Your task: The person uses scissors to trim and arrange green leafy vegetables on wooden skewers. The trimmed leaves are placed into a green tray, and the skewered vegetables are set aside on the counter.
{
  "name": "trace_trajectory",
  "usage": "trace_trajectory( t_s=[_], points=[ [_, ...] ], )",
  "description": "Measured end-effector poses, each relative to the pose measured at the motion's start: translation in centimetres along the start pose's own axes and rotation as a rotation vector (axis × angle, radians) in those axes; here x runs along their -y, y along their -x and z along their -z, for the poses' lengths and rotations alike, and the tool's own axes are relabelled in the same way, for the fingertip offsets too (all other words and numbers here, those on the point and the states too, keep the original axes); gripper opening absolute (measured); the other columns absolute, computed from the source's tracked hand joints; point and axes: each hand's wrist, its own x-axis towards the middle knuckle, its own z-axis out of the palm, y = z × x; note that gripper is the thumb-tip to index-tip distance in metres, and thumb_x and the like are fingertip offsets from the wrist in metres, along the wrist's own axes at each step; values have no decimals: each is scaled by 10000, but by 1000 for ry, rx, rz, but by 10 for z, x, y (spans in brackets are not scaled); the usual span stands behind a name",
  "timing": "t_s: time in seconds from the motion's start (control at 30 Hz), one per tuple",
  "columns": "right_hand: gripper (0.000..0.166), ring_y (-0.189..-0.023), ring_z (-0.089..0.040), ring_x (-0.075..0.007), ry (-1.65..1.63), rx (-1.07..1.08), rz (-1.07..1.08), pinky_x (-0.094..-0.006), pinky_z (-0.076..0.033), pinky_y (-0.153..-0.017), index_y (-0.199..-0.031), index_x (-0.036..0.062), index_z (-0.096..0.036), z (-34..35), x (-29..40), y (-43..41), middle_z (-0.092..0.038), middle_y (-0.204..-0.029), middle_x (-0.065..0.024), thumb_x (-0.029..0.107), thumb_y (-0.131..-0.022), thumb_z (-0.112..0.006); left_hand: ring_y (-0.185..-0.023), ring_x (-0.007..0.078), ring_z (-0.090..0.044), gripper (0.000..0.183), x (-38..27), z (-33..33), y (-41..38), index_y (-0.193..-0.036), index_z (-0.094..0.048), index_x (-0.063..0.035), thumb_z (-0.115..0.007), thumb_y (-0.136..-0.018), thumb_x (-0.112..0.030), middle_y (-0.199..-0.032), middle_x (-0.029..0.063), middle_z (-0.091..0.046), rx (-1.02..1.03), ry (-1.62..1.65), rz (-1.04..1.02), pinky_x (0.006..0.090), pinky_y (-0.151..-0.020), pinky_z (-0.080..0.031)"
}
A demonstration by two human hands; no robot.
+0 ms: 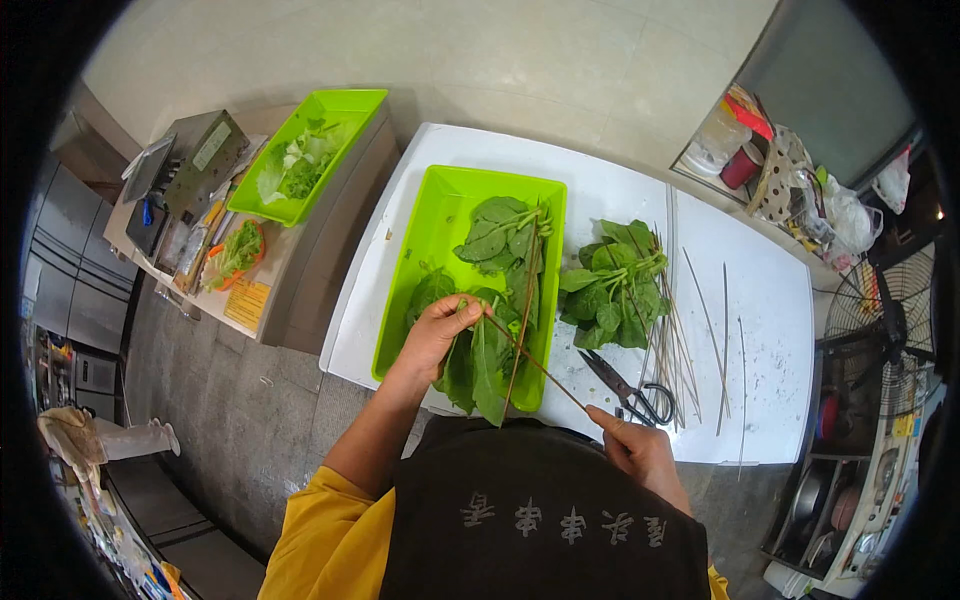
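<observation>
Over the near end of a lime-green plastic tray (pixel 442 202), my left hand (pixel 439 334) pinches the stems of a few green leaves (pixel 480 367) that hang down from its fingers. My right hand (pixel 637 450) grips the near end of a thin brown skewer (pixel 551 375). The skewer slants up to the stems at my left fingertips; whether it has pierced them I cannot tell. Inside the tray lie more leaves (pixel 491 232), with other skewers along its right side. Right of the tray is a pile of skewered leaf bunches (pixel 615 289).
Black-handled scissors (pixel 626 390) lie below the pile. Several loose skewers (pixel 725 337) rest on the white tabletop (pixel 772 375). At the left, a cabinet holds a second green tray (pixel 300 180) with leafy greens and an orange basket (pixel 236 255) of lettuce. A fan (pixel 889 315) stands at the right.
</observation>
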Motion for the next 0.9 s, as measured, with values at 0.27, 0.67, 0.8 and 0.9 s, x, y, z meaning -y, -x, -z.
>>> trace_trajectory(
  t_s=[0.27, 0.67, 0.8, 0.9],
  points=[
    [651, -521, -500, -128, -64, 13, 4, -277, -426, -534, -1306, 101, -622, -3, -5, 2, -489, -608, -10, -137, -701, -595, -889, 77, -564, 233, -5, 6, 2, -996, -703, -48, -671, -938, -271, -929, -13, -667, 148, -11, 26, 245, -863, -437],
    [628, -509, -495, -124, -59, -8, 10, -278, -423, -533, -1305, 96, -619, -4, 1, 0, -489, -598, -9, -131, -720, -595, -950, 83, -560, 271, -2, -7, 3, -1056, -704, -39, -666, -942, -281, -1016, -6, -681, 204, -193, -57, 237, -914, -407],
    [623, -510, -520, -146, 4, -51, 57, -295, -438, -523, -1298, 101, -623, -5, 1, -3, -519, -609, -15, -123, -716, -610, -975, 94, -565, 309, -6, -8, 6, -1150, -680, -16, -671, -935, -238, -1091, 13, -670, 173, -76, 3, 261, -935, -413],
    [621, -510, -539, -163, 45, -52, 91, -315, -447, -511, -1295, 104, -625, 0, 7, -5, -536, -613, -20, -114, -714, -619, -1002, 102, -564, 329, -7, -5, 7, -1188, -662, -2, -685, -914, -182, -1154, 30, -653, 184, 51, -17, 283, -950, -417]
  ],
)
